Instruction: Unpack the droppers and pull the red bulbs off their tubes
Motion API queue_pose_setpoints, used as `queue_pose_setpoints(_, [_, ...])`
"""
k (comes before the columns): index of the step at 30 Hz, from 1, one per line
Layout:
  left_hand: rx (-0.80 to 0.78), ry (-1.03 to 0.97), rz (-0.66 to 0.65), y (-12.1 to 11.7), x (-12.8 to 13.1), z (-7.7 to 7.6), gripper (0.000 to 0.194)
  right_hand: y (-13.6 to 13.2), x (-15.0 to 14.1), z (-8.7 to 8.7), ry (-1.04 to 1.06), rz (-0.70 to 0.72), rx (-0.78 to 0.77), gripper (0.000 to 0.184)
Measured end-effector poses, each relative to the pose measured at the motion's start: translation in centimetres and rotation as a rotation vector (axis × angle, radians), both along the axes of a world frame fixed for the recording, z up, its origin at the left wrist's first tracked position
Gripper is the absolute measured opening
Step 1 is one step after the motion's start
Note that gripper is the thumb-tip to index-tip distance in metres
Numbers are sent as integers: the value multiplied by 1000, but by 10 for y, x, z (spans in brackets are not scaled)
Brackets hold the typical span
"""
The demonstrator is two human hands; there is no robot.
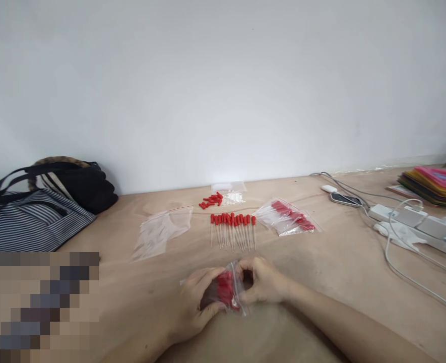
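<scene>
Between my hands is a clear zip bag [226, 290] with red rubber bulbs inside. My left hand [196, 302] grips its left side, thumb and fingers curled round it. At the bag's right edge, the fingers and thumb of my right hand [262, 282] pinch the plastic. Just beyond lies a row of droppers [232, 232], thin clear tubes with red bulbs pointing away from me. Behind the row is a small pile of loose red bulbs [211, 200], beside a clear bag of thin tubes [232, 196].
A flat clear zip bag [164, 229] lies left of the row, and a bag with red-topped droppers [287, 217] lies right. A striped bag [37, 217] stands far left. White power strips [415, 219], cables, a phone-like device [345, 199] and coloured sheets [432, 186] occupy the right.
</scene>
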State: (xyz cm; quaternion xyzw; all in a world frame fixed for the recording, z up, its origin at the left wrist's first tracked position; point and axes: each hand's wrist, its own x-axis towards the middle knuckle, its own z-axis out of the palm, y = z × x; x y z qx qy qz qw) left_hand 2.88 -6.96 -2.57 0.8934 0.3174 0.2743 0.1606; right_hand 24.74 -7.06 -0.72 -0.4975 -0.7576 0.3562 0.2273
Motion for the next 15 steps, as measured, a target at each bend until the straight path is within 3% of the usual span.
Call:
queue_pose_setpoints(7, [17, -55, 51, 0, 4, 0, 38, -2, -1, -1, 9, 107, 79, 30])
queue_pose_setpoints(15, [23, -79, 45, 4, 4, 1, 31, -9, -11, -7, 55, -67, 162, 18])
